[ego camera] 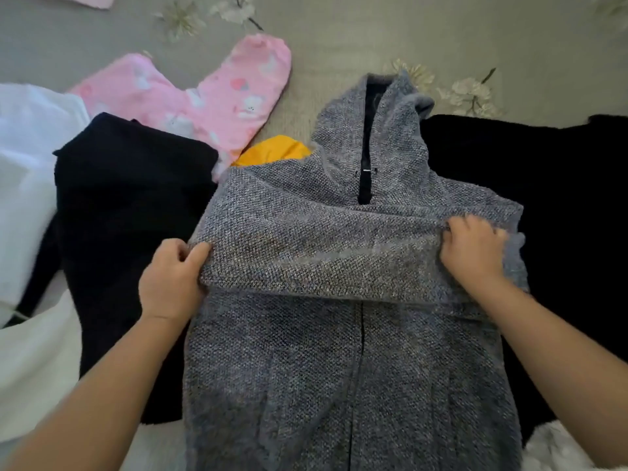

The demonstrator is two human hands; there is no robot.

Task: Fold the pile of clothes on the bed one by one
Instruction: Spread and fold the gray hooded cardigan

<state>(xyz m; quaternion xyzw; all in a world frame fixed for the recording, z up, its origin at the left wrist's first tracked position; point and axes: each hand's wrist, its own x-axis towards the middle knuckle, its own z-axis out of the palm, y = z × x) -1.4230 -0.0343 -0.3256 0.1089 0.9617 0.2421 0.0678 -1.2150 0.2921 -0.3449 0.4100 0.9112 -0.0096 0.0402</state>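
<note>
A grey knit zip hoodie (pixel 339 368) lies front up on the bed, hood pointing away from me. One sleeve is folded flat across its chest from right to left. My left hand (pixel 170 280) pinches the cuff end of that sleeve at the hoodie's left edge. At the right shoulder, my right hand (pixel 475 253) grips the fold with curled fingers. Both hands are slightly blurred.
A black garment (pixel 129 205) lies left of the hoodie, another black one (pixel 550 205) to its right. Pink printed fleece (pixel 217 96) and an orange piece (pixel 275 151) lie behind. White fabric (pixel 27 185) covers the left edge. The grey floral bedsheet (pixel 373 32) stretches beyond.
</note>
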